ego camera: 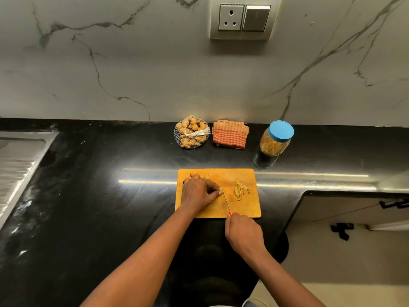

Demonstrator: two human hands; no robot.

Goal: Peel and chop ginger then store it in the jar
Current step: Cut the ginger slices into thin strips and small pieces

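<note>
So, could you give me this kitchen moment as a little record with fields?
left hand: pinches a ginger piece on the wooden cutting board
right hand: grips a knife, blade against that piece
already cut: ginger slices, right part of the board
behind the board: net bag of ginger, folded checked cloth, jar with blue lid on

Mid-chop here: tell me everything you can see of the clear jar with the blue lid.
The clear round jar, plastic or glass, holds tan-yellow pieces most of the way up. Its blue lid is on. It stands on the glossy black countertop near the marble wall, right of the folded orange checked cloth, beyond the wooden cutting board's far right corner. Only the countertop touches it.
</note>
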